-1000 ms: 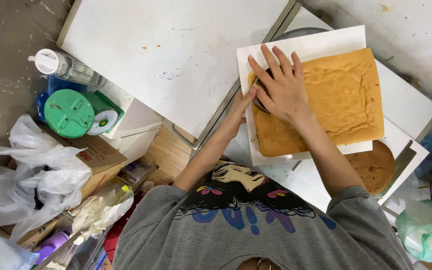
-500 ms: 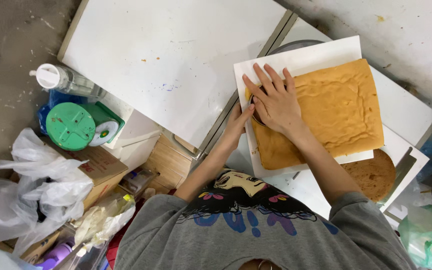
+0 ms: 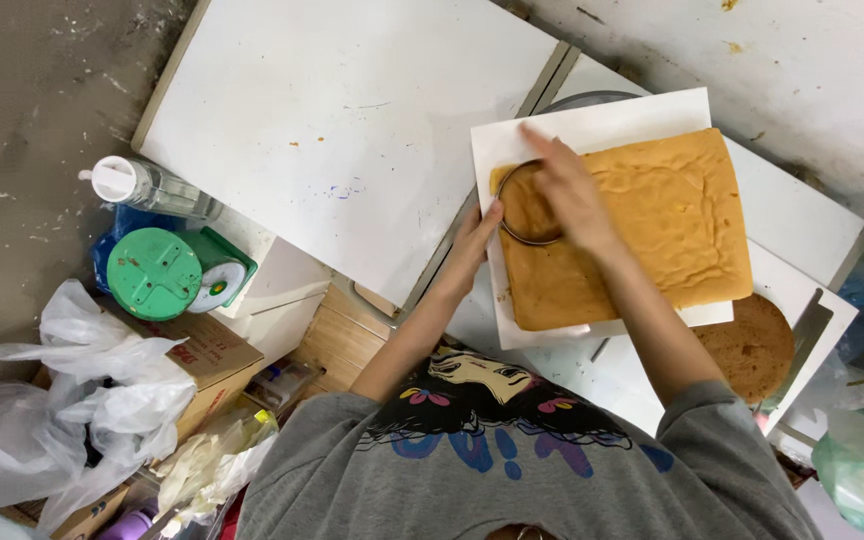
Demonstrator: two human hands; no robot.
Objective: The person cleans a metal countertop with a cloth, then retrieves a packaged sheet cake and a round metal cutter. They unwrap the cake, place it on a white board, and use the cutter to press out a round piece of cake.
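Golden-brown rectangular sponge cake sheet lies on a white square board on my white tabletop. Beside it, lower right, sits a darker round cake layer. My right hand rests on the thin round metal cutter ring at the sponge's near-left corner, fingers loosely spread. My left hand touches the ring's edge, fingers narrow; I cannot tell whether it grips.

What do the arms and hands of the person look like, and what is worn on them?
Both forearms are bare. Grey sweatshirt sleeves are pushed up toward the elbows. The left hand and right hand wear no gloves; I see no rings or watch.
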